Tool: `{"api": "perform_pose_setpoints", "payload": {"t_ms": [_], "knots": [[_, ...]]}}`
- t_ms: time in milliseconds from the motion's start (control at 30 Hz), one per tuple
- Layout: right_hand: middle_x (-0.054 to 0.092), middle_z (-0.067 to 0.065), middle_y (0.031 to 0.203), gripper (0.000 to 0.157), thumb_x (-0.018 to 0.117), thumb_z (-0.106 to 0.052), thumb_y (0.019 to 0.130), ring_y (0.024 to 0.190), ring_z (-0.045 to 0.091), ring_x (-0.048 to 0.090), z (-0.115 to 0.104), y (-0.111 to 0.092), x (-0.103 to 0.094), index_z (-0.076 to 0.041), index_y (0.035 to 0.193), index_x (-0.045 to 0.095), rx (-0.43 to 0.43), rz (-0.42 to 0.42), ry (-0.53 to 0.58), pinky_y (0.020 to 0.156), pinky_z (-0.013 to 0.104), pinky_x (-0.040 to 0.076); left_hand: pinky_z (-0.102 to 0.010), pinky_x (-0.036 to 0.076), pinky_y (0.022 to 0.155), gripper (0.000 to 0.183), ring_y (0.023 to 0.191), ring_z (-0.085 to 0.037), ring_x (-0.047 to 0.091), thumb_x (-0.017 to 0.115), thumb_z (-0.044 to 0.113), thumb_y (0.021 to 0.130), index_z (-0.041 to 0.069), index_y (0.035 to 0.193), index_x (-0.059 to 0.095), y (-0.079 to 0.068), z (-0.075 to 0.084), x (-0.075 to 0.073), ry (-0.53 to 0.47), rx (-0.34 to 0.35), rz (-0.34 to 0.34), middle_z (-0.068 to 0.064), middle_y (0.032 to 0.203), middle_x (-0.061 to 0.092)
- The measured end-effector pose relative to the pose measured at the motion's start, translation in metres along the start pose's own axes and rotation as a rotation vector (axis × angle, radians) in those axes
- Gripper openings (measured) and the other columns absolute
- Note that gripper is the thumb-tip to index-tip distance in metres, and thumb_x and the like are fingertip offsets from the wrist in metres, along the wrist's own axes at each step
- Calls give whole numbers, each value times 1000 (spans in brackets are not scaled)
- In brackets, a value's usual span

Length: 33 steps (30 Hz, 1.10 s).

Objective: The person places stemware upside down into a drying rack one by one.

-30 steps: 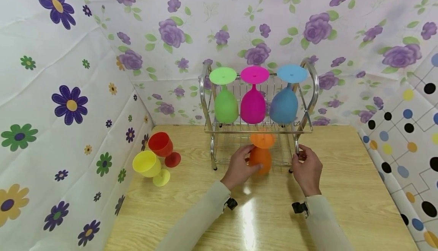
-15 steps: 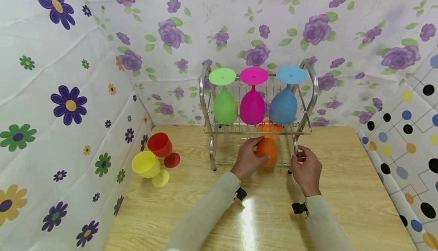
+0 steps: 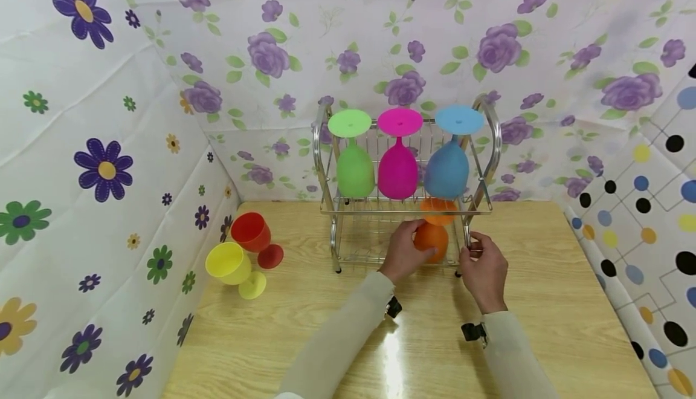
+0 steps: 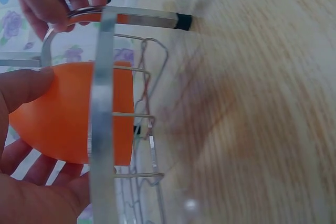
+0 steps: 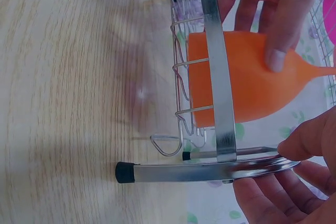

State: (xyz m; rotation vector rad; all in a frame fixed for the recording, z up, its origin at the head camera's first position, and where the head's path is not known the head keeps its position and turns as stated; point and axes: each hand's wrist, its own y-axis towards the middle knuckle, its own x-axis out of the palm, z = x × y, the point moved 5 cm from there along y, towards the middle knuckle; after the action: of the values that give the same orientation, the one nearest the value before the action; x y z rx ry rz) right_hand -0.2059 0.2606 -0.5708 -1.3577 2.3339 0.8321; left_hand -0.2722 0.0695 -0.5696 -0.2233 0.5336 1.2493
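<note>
My left hand grips the inverted orange goblet, thumb in front; my right hand grips the rack frame.

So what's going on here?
A person's left grip holds the orange cup upside down in the lower tier of the rack, while the right grip holds its right side. On the upper tier sit the green cup, pink cup and blue cup, upside down; the red cup and yellow cup are on the table.

Orange goblet — partly hidden, sleeves — cropped
</note>
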Motion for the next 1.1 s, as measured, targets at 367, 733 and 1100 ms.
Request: {"api": "perform_pose_setpoints", "payload": {"t_ms": [367, 733, 1100], "knots": [[73, 17, 105, 40, 70, -9, 99, 95, 36, 74, -2, -2, 7, -5, 139, 65, 12, -24, 4, 83, 57, 62, -35, 59, 104, 69, 126, -20, 63, 88, 26, 88, 16, 149, 58, -2, -12, 4, 48, 65, 54, -6, 139, 61], [72, 18, 106, 41, 70, -8, 99, 96, 37, 73, 1, -2, 5, -4, 139, 65, 5, -6, -7, 84, 58, 62, -47, 55, 108, 73, 135, -26, 59, 84, 39, 91, 19, 154, 54, -19, -4, -14, 5, 16, 75, -4, 150, 56], [73, 17, 108, 41, 69, -8, 99, 96, 34, 74, 0, -2, 2, -4, 140, 65, -3, -7, -18, 82, 56, 63, -50, 53, 114, 61, 138, -27, 56, 81, 35, 94, 24, 148, 56, -59, 15, -63, -157, 35, 179, -3, 150, 55]]}}
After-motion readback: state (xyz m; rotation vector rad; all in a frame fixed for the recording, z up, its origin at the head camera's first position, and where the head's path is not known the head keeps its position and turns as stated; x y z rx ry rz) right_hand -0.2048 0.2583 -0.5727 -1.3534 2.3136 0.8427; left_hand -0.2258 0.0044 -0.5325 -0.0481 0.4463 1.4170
